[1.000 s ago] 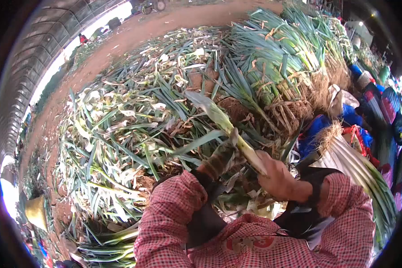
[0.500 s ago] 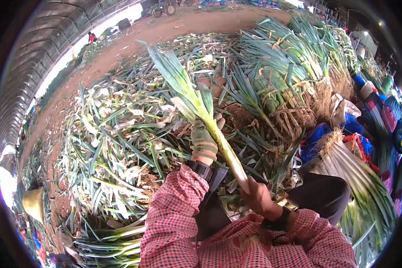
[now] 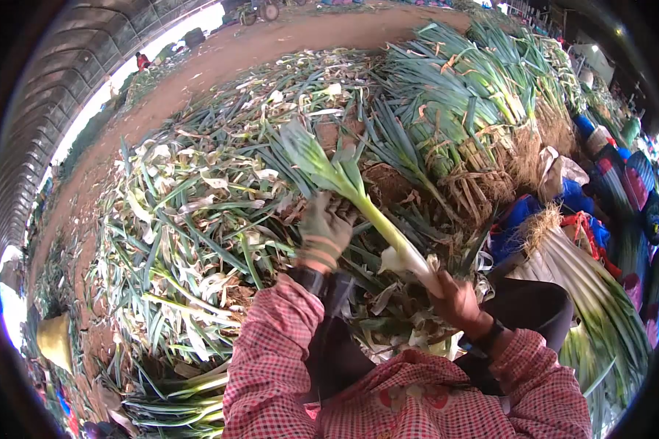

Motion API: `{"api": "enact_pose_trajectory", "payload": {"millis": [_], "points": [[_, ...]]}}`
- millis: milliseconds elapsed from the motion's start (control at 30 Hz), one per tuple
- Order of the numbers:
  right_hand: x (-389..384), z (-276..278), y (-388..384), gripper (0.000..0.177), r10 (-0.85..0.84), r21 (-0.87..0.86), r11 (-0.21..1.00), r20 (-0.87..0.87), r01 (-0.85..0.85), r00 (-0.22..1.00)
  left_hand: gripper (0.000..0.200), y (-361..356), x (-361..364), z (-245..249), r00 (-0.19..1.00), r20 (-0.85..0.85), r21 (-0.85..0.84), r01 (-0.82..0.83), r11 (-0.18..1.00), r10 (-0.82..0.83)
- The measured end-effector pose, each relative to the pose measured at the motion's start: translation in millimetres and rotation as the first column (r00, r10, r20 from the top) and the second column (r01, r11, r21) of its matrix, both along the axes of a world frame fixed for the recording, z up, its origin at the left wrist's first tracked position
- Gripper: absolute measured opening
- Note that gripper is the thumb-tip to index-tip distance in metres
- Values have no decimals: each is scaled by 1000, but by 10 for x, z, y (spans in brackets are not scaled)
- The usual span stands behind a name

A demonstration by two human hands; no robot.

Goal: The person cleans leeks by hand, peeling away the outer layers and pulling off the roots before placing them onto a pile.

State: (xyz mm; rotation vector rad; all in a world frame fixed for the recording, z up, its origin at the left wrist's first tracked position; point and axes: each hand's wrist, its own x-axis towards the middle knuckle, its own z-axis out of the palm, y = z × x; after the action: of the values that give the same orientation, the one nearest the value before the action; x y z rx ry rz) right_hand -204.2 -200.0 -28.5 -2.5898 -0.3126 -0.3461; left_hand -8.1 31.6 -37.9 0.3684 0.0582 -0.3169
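Note:
A leek (image 3: 379, 217) slants across the middle, its green leaves up and to the left. Around its white root end, my bare right hand (image 3: 458, 301) is closed. A pale flap of outer skin (image 3: 392, 260) sticks out from the lower stem. My left hand (image 3: 325, 228), in a striped work glove, is just left of the stem, slightly blurred, with its fingers looking apart and nothing visible in them. A heap of stripped leek leaves (image 3: 190, 197) spreads beneath and beyond the left hand.
Untrimmed leeks (image 3: 468, 95) with brown roots are piled at the back right. Cleaned leeks (image 3: 586, 293) lie by my right knee, and more leeks (image 3: 179, 410) at the lower left. A yellow sack (image 3: 56, 342) stands far left. Blue and red bundles (image 3: 626, 190) line the right side.
The leek has shifted down and to the right with my right hand. My left hand has come off the stem and moved left. A pale skin flap now sticks out near the base.

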Motion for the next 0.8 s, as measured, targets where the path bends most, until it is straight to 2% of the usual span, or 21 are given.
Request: {"api": "enact_pose_trajectory", "payload": {"millis": [33,100,133,167,200,267,300,333,367,433,467,500,567,633,700,733,767,800], "points": [[-98,-38,-22,41,34,-16,999,-28,-34,999,60,100,-22,249,995,-65,9,83,997,-82],[-118,-232,-88,40,37,-31,999,-34,-38,999,71,-3,6,99,987,-120,139,-87,986,104],[-62,-253,-117,40,99,-23,995,54,-98,994,71,43,115,-182,986,-128,141,-90,986,108],[-7,-241,-139,39,153,-21,988,142,-152,978,69,110,283,-598,950,269,636,-298,712,157],[72,-104,-109,41,93,-94,991,-61,-99,994,69,127,300,-616,918,370,661,-368,654,142],[309,-74,-32,43,16,-186,982,146,12,989,74,158,322,-628,825,555,671,-522,526,110],[453,10,69,43,-70,-101,991,163,87,984,63,58,160,-290,912,352,589,-390,708,210],[611,99,206,43,-158,-13,987,171,163,972,53,-44,-10,74,946,113,425,-321,846,302],[771,161,356,43,-206,77,978,198,195,958,53,-169,-35,12,950,112,428,-312,848,292],[1202,295,773,43,-136,24,991,313,135,940,38,-293,-76,-140,973,53,245,-230,942,223],[1294,303,860,39,-107,2,994,265,111,958,35,-276,-148,10,983,48,259,-182,949,175],[1338,315,972,33,-108,132,988,209,81,972,32,-259,-223,166,991,43,274,-133,952,126],[1319,337,996,27,-41,95,995,239,19,970,31,-260,-187,95,995,18,196,-100,975,98],[1322,264,1010,24,-39,149,989,259,0,965,36,-265,-280,267,988,40,216,-151,965,146],[1373,115,1018,21,-44,199,980,278,-13,960,36,-265,-386,449,996,-63,230,-49,972,65],[1441,0,1031,20,-115,296,955,271,31,956,37,-293,-379,450,987,-82,230,-113,967,135],[1492,-112,1030,19,-184,392,917,258,71,948,37,-300,-360,431,987,-87,228,-114,967,137],[1439,22,1031,22,-254,525,832,75,178,964,38,-301,-337,408,979,-36,264,-186,947,202]]}}
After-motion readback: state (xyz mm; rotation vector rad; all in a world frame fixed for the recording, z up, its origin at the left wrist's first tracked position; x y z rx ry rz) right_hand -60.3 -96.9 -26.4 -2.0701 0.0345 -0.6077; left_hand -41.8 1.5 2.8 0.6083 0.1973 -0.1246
